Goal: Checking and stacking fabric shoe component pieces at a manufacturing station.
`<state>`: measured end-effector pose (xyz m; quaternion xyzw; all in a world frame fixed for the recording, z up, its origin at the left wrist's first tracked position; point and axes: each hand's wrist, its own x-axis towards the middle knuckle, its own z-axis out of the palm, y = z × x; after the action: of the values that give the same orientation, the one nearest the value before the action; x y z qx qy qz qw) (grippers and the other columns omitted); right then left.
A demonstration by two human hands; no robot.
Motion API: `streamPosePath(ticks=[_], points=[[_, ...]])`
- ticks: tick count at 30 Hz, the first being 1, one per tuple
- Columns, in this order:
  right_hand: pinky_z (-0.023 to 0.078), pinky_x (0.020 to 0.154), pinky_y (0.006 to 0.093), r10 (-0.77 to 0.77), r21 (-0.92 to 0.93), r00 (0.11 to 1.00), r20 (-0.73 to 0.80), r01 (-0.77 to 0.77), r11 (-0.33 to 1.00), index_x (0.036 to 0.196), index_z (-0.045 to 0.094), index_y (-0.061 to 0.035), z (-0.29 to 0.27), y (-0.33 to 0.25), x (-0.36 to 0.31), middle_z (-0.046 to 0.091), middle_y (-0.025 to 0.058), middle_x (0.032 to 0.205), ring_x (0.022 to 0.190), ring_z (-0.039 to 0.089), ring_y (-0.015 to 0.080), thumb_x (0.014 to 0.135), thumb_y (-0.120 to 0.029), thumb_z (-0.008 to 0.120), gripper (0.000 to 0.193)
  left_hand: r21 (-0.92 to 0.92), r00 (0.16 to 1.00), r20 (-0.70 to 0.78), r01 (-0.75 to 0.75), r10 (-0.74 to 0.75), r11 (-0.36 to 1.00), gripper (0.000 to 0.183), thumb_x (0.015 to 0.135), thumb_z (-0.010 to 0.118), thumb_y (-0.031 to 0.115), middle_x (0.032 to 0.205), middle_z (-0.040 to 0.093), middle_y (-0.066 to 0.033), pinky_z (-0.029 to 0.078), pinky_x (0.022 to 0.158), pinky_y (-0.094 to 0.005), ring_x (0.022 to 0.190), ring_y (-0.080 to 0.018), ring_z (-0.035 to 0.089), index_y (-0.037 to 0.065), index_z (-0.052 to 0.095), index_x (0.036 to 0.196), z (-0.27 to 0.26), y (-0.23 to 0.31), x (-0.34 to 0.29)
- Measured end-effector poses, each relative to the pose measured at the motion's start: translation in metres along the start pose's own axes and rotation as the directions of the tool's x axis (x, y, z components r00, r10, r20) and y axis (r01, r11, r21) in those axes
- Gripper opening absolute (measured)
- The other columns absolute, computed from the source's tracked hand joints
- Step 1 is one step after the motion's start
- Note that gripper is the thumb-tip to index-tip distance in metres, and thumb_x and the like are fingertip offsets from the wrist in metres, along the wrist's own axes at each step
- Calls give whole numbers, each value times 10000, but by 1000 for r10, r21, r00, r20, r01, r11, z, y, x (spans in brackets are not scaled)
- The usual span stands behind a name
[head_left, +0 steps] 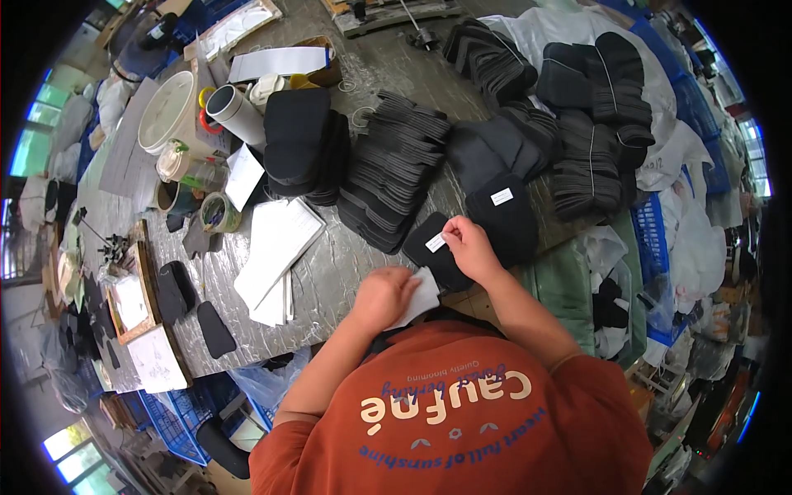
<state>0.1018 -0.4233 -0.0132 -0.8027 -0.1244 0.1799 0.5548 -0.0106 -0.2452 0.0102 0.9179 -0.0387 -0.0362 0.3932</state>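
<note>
My left hand (383, 297), fingers curled, holds a small white sheet (423, 299) near the table's front edge. To its right, my right hand (472, 249) is closed in a pinch at the end of a small white label (434, 242). That label lies against a black rounded pad (440, 266), and whether it is fully stuck down cannot be seen. Just beyond my right hand, another black pad (502, 219) bears a similar label (502, 197). A long row of stacked black pads (392, 169) leans behind the nearer pad.
More black pads stand in a stack (297, 140) and in tied bundles (590, 157). White papers (276, 252), a glass jar (220, 213), a white cup (235, 111) and a bucket (169, 115) occupy the left side. Blue crates (176, 425) sit below the table's edge.
</note>
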Motion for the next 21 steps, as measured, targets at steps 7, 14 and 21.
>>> streamPosePath(ticks=[7, 14, 21], points=[[496, 653, 309, 2, -81, 999, -38, -5, 997, 877, 609, 11, 8, 16, 8, 660, 134, 779, 712, 651, 222, 822, -63, 629, 94, 187, 962, 71, -272, 263, 944, 168, 797, 605, 118, 1243, 541, -192, 393, 1011, -416, 1189, -361, 481, -42, 578, 842, 21, -4, 11], [498, 639, 347, 69, -230, 995, -76, -85, 970, 875, 636, -52, 15, 13, 10, 672, 102, 787, 728, 655, 266, 817, -171, 650, 132, 183, 964, 56, -265, 259, 947, 175, 799, 601, 117, 1200, 566, -191, 400, 1006, -415, 1175, -349, 498, -45, 577, 860, 25, -5, 11], [499, 641, 378, 31, -364, 992, -121, -74, 928, 854, 634, -74, 19, 8, 9, 672, 95, 793, 740, 648, 288, 806, -180, 663, 120, 182, 962, 70, -272, 264, 945, 196, 810, 596, 120, 1205, 559, -195, 401, 1001, -414, 1148, -357, 510, -46, 571, 910, 22, -4, 13]])
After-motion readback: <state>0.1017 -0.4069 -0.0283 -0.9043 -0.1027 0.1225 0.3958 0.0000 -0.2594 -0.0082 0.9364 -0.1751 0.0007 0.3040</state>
